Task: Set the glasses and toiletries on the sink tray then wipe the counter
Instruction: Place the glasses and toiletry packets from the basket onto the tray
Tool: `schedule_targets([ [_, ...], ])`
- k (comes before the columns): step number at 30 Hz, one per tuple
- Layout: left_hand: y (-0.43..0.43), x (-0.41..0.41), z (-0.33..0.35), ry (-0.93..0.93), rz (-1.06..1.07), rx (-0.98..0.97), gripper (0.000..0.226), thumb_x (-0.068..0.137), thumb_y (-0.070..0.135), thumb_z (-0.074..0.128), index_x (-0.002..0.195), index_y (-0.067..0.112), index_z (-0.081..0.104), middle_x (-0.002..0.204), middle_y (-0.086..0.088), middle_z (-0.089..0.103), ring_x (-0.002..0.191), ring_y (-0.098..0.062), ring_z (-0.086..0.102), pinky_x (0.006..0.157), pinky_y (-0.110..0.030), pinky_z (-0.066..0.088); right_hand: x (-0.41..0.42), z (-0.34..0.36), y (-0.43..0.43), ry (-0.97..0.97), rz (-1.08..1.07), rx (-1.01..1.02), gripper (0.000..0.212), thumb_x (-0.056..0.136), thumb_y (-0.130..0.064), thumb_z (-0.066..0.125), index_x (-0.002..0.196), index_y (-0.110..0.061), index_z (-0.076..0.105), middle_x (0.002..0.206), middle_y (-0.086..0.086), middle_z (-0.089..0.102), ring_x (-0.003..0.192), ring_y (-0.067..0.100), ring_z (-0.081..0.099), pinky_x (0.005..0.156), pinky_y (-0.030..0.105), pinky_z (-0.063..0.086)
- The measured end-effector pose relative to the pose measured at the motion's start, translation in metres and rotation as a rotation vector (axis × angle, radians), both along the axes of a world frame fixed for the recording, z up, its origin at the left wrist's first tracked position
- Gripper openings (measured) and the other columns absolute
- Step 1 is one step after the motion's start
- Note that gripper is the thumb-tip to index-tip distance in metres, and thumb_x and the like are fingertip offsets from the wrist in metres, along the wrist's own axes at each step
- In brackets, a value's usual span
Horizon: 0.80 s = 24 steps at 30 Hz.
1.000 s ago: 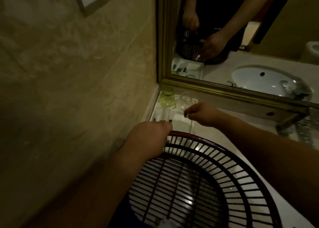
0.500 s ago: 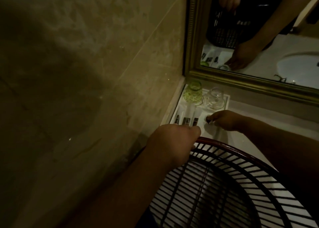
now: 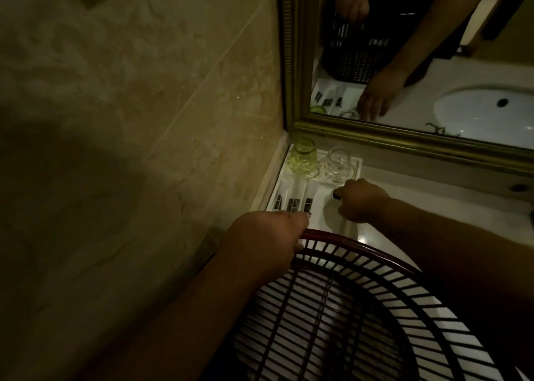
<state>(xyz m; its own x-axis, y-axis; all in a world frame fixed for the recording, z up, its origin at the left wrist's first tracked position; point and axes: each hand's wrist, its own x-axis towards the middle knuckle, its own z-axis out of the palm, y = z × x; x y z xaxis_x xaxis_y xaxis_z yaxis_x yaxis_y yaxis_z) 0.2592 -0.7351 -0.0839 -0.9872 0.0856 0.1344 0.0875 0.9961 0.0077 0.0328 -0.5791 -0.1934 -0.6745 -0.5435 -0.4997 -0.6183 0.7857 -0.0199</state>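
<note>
A white tray (image 3: 357, 161) lies in the counter's back left corner against the wall. A green glass (image 3: 302, 157) and a clear glass (image 3: 336, 165) stand upside down at its far end. Several white toiletry packets with dark ends (image 3: 291, 200) lie side by side in its left part. My right hand (image 3: 359, 200) hovers low over the tray's right part, fingers closed on a small dark-capped item (image 3: 336, 195). My left hand (image 3: 267, 236) grips the rim of a dark slatted basket (image 3: 375, 308) at the near edge.
A tiled wall runs along the left. A gold-framed mirror (image 3: 404, 138) stands behind the tray and reflects my hands, the basket and the white sink basin. The white counter (image 3: 433, 198) stretches to the right toward a faucet at the frame edge.
My right hand has stayed low over the tray's right part, holding the small item there. The left hand has kept its grip on the basket rim. The view swung left, then barely moved.
</note>
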Motion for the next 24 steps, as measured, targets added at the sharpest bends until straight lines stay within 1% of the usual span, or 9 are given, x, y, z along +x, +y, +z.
schedule_targets([
  [4, 0.002, 0.0, 0.003, -0.003, 0.007, 0.011, 0.039, 0.067, 0.044, 0.087, 0.086, 0.032, 0.056, 0.067, 0.011, 0.062, 0.053, -0.005, 0.055, 0.05, -0.019, 0.024, 0.0, 0.001, 0.0, 0.089, 0.063, 0.066, 0.045, 0.09, -0.042, 0.053, 0.13, -0.024, 0.062, 0.127, 0.008, 0.058, 0.118, 0.03, 0.051, 0.084, 0.04, 0.049],
  [6, 0.002, 0.0, 0.006, -0.011, -0.002, 0.004, 0.038, 0.068, 0.044, 0.087, 0.086, 0.031, 0.056, 0.067, 0.011, 0.062, 0.052, -0.005, 0.054, 0.048, -0.017, 0.017, -0.002, 0.001, -0.001, 0.044, 0.071, 0.02, 0.047, 0.09, -0.039, 0.055, 0.134, -0.022, 0.061, 0.133, 0.008, 0.057, 0.12, 0.029, 0.053, 0.09, 0.041, 0.052],
  [10, 0.002, -0.001, 0.008, -0.006, -0.023, 0.011, 0.041, 0.065, 0.041, 0.091, 0.087, 0.029, 0.058, 0.067, 0.01, 0.063, 0.052, -0.007, 0.055, 0.049, -0.017, 0.011, 0.005, -0.005, -0.005, -0.167, 0.069, 0.002, 0.063, 0.093, -0.031, 0.058, 0.154, -0.024, 0.042, 0.157, 0.004, 0.043, 0.139, 0.026, 0.044, 0.11, 0.039, 0.041],
  [12, 0.002, -0.001, 0.006, 0.007, -0.018, 0.016, 0.044, 0.063, 0.041, 0.092, 0.087, 0.029, 0.057, 0.067, 0.01, 0.063, 0.051, -0.007, 0.056, 0.048, -0.016, 0.011, 0.008, -0.01, -0.005, -0.167, 0.067, 0.052, 0.065, 0.093, -0.032, 0.06, 0.154, -0.02, 0.04, 0.156, 0.007, 0.042, 0.137, 0.028, 0.047, 0.108, 0.04, 0.044],
  [14, 0.001, -0.001, 0.003, 0.024, -0.023, 0.023, 0.046, 0.063, 0.041, 0.092, 0.088, 0.029, 0.056, 0.067, 0.009, 0.063, 0.051, -0.007, 0.056, 0.049, -0.019, 0.021, 0.007, -0.012, -0.003, -0.143, 0.062, 0.064, 0.066, 0.093, -0.034, 0.061, 0.153, -0.017, 0.04, 0.153, 0.009, 0.044, 0.134, 0.029, 0.05, 0.105, 0.041, 0.047],
  [16, 0.0, -0.001, 0.001, 0.03, -0.027, 0.034, 0.049, 0.063, 0.041, 0.092, 0.089, 0.029, 0.053, 0.067, 0.009, 0.063, 0.052, -0.009, 0.057, 0.051, -0.021, 0.025, 0.007, -0.011, -0.002, -0.136, 0.065, 0.064, 0.067, 0.093, -0.035, 0.061, 0.153, -0.017, 0.039, 0.154, 0.009, 0.043, 0.135, 0.029, 0.049, 0.107, 0.04, 0.046],
  [18, 0.0, -0.001, -0.001, 0.023, -0.026, 0.03, 0.052, 0.063, 0.043, 0.091, 0.09, 0.029, 0.049, 0.067, 0.009, 0.063, 0.052, -0.008, 0.057, 0.05, -0.02, 0.022, 0.006, -0.01, -0.001, -0.153, 0.069, 0.059, 0.067, 0.095, -0.033, 0.06, 0.156, -0.019, 0.037, 0.157, 0.008, 0.04, 0.139, 0.028, 0.045, 0.109, 0.039, 0.043],
  [21, -0.002, -0.002, -0.004, -0.002, -0.02, 0.022, 0.046, 0.068, 0.043, 0.088, 0.087, 0.03, 0.048, 0.066, 0.01, 0.061, 0.051, -0.008, 0.054, 0.047, -0.017, 0.008, 0.004, -0.002, 0.0, -0.19, 0.05, 0.006, 0.067, 0.096, -0.028, 0.058, 0.158, -0.025, 0.033, 0.163, 0.004, 0.035, 0.146, 0.025, 0.037, 0.115, 0.038, 0.034],
  [24, -0.002, -0.005, -0.007, -0.036, -0.008, 0.02, 0.038, 0.076, 0.041, 0.081, 0.085, 0.034, 0.045, 0.071, 0.01, 0.062, 0.051, -0.007, 0.04, 0.046, -0.016, 0.008, 0.007, 0.02, 0.0, -0.18, 0.048, -0.048, 0.061, 0.097, -0.029, 0.056, 0.156, -0.029, 0.039, 0.16, 0.004, 0.041, 0.144, 0.025, 0.04, 0.113, 0.038, 0.037],
])
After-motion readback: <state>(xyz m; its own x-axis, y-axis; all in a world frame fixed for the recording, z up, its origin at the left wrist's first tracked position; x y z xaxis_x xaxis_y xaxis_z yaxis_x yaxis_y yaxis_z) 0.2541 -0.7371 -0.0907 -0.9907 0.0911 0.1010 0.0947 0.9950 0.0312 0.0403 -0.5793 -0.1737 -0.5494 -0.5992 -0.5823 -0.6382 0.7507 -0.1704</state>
